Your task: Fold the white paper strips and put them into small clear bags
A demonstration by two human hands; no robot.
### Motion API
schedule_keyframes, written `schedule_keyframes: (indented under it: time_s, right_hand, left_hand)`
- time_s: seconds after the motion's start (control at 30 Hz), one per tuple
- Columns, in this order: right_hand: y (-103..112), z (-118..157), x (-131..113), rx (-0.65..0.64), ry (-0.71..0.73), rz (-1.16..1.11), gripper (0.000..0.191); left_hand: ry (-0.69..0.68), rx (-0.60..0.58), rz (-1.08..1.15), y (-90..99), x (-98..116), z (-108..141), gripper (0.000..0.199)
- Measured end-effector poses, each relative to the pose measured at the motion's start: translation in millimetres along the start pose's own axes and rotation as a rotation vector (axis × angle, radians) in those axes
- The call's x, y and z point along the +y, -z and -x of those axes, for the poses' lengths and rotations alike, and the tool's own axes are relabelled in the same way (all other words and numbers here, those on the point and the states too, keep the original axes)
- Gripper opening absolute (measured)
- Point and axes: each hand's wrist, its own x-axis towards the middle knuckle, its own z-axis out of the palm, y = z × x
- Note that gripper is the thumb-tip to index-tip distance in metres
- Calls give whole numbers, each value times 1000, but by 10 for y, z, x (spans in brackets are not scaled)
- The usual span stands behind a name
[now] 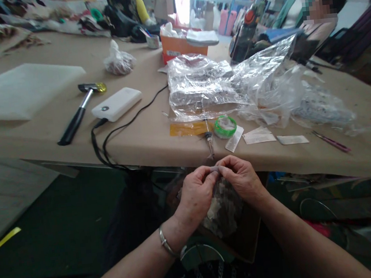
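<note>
My left hand [199, 192] and my right hand [241, 177] meet just off the table's front edge, fingers closed in a pinch. Between their fingertips shows a small pale grey piece [214, 169], too small to name. Below the hands, in my lap, is a bunch of thin pale scraps [223, 212], partly covered by my left hand. On the table right in front stands a thin metal-tipped tool with a dark collar [208, 139]. Beside it lie a green-rimmed round tin [225, 127] and several small white paper labels [259, 135].
On the brown table [153, 144] lie a hammer [79, 112], a white power bank [117, 104] with a black cable, clear plastic bags [200, 85] and tweezers [332, 141]. Behind them are an orange box [183, 47] and a dark bottle [244, 35]. Another person [320, 17] sits at right.
</note>
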Motion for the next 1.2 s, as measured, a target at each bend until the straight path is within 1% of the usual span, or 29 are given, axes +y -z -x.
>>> schedule_keyframes:
  time_s: [0.1,0.2,0.37,0.7,0.97,1.2]
  right_hand:
    - [-5,-51,15,22,36,68,14]
    - [-6,-78,9,36,68,98,14]
    - [-13,-93,-3,58,90,124,14]
    - [-19,-117,-28,100,144,219,13]
    - [-20,-131,-1,117,177,238,11]
    - [-29,-170,18,133,196,253,11]
  left_hand:
    - [-75,50,-104,24,35,-68,14]
    - [-138,68,-157,26,60,-114,16]
    - [-191,100,-241,21,72,-152,18]
    - [-245,113,-222,20,72,-189,16]
    - [-226,115,-204,19,61,-228,16]
    - [-235,135,-215,14,45,-279,17]
